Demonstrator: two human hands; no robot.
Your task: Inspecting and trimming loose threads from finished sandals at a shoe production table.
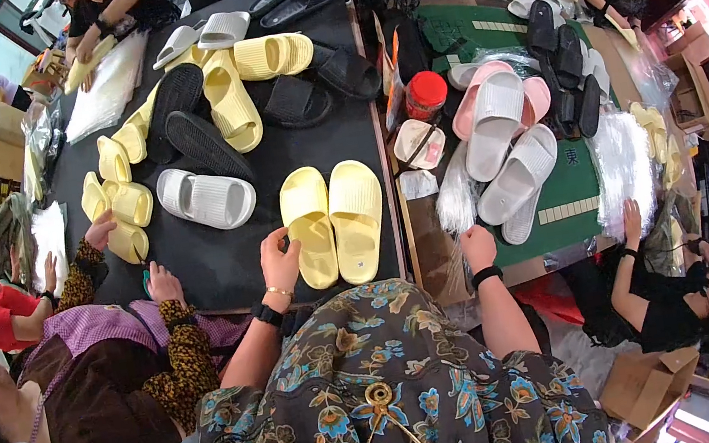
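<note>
A pair of pale yellow slide sandals (317, 259) lies side by side on the black tabletop (196, 268), toes pointing away from me. My left hand (279, 268) is beside the left slide's outer edge, fingers loosely curled with a gap between thumb and forefinger; nothing shows in it. Whether it touches the slide I cannot tell. At the lower end of a bundle of clear plastic strands (457, 190), my right hand (479, 249) is closed with its knuckles up. What its fingers hold, if anything, is hidden.
Piles of yellow, black, grey and white slides (207, 198) cover the table's far left. Right of a wooden edge are a red-lidded jar (426, 95), a white tub (419, 145), more slides (516, 174) and clear bags (624, 167). Co-workers sit close on both sides.
</note>
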